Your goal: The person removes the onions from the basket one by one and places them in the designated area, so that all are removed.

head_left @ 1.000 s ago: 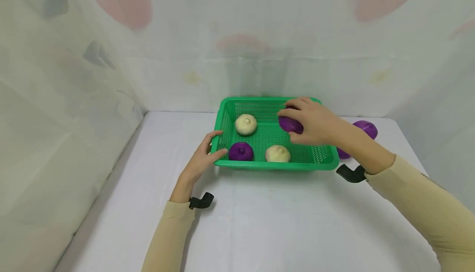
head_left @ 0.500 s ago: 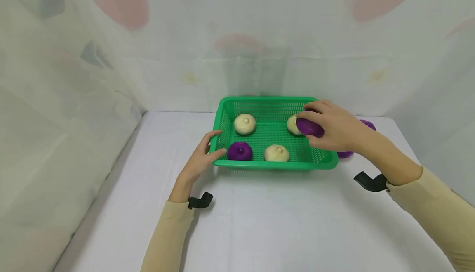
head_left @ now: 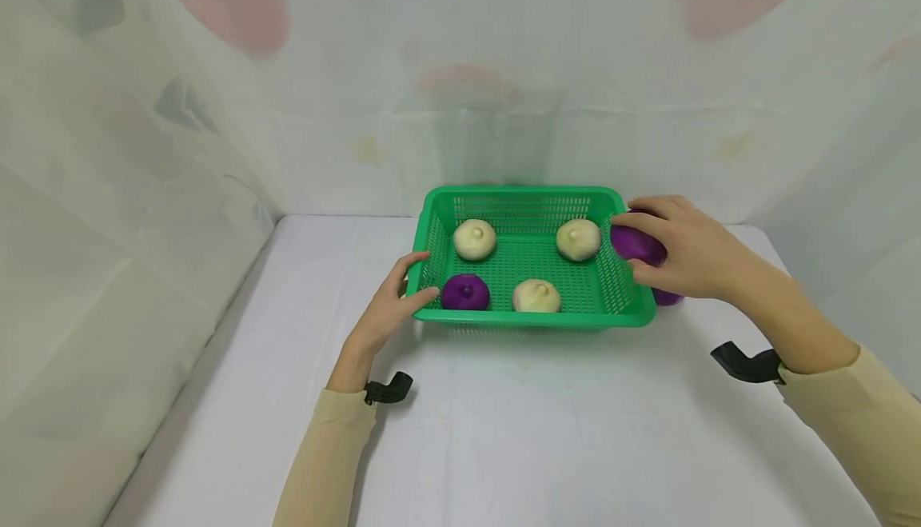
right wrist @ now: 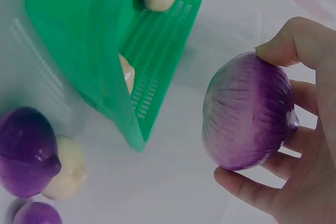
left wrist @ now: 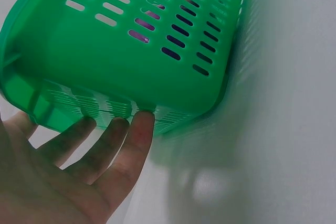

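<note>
My right hand (head_left: 701,251) holds a purple onion (head_left: 637,244) just past the right rim of a green plastic basket (head_left: 532,320). The right wrist view shows thumb and fingers spread around the onion (right wrist: 249,111), which is off the table. My left hand (head_left: 388,303) grips the basket's left end, with thumb and a finger over the rim. In the left wrist view, several fingertips touch the outer wall (left wrist: 105,51). Inside the basket lie white onions at back left (head_left: 474,240), back right (head_left: 578,240) and front (head_left: 536,297), plus a purple onion (head_left: 465,293) at front left.
Outside the basket's right end, a purple onion (right wrist: 29,150) lies against a white onion (right wrist: 68,169), with another purple one (right wrist: 37,216) nearby. A white cloth covers the table (head_left: 504,431). Patterned fabric (head_left: 345,47) hangs behind and at the sides.
My right hand has moved right with the purple onion, from above the basket to beyond its right rim. The back right white onion has come into full view. My left hand stays put.
</note>
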{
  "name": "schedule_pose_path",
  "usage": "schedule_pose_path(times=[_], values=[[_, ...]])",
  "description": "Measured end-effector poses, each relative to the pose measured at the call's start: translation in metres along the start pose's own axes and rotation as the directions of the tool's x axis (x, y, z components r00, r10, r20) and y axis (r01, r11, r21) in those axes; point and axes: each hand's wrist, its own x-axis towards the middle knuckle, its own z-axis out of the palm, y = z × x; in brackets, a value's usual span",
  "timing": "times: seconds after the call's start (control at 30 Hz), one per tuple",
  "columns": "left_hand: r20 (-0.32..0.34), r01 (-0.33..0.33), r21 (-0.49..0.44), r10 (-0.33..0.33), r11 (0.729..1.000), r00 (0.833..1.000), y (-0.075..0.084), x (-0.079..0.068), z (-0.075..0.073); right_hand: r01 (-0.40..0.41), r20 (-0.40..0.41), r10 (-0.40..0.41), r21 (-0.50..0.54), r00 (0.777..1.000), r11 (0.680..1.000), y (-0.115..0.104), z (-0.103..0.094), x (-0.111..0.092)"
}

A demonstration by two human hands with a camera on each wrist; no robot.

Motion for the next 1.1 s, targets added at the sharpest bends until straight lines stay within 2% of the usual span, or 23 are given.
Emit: schedule_pose_path(times=[0.4,0.77,0.93,1.1], values=[[-0.006,0.006,0.013,-0.006,1.0,1.0,0.002,-0.001,0.001,-0.149,-0.005,0.149,0.019,0.989,0.989,0.025,-0.006,-0.027],[-0.007,0.004,0.013,-0.003,1.0,1.0,0.002,-0.001,0.002,-0.202,-0.015,0.203,0.054,0.979,0.978,0.054,-0.003,-0.043],[-0.007,0.013,0.016,-0.013,1.0,1.0,0.005,-0.002,0.001,-0.231,-0.009,0.232,0.036,0.973,0.972,0.069,0.0,-0.048],[-0.012,0.011,0.014,-0.011,1.0,1.0,0.001,-0.001,0.002,-0.255,0.008,0.255,0.018,0.967,0.967,0.08,0.007,-0.055]])
